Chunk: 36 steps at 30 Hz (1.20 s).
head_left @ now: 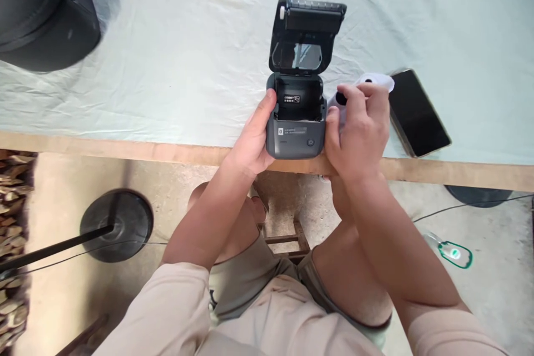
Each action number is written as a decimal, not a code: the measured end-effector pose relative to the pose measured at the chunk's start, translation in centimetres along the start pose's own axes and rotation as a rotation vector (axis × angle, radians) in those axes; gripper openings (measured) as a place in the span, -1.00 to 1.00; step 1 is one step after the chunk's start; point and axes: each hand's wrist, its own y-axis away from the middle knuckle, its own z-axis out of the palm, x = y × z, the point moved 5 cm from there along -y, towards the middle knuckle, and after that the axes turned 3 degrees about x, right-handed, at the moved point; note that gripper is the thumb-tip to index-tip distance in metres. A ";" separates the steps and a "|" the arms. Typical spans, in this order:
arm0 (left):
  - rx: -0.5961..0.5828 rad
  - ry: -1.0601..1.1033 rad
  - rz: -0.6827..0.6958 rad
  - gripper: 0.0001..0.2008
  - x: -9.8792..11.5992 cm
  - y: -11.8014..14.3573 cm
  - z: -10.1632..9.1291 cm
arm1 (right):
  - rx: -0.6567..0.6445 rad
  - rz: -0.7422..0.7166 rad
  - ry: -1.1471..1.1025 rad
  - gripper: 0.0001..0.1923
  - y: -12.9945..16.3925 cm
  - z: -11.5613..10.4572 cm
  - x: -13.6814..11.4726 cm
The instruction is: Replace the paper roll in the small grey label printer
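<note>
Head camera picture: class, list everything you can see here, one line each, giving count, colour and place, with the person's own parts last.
printer: one, dark grey, lid open, at the near table edge between the hands
paper roll: one, white, in the right hand beside the printer
phone: one, black screen, on the cloth right of the printer
cloth: one, pale green, covering the table
table edge: one, wooden, across the middle
bag: one, black, top left on the cloth
stand base: one, black, round, on the floor at left
left hand: one, gripping the printer's left side
right hand: one, holding the paper roll
</note>
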 end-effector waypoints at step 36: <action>-0.066 -0.065 0.071 -0.65 0.1 0.4 0.2 | 0.038 -0.236 -0.371 -0.73 -2.7 -1.8 -2.8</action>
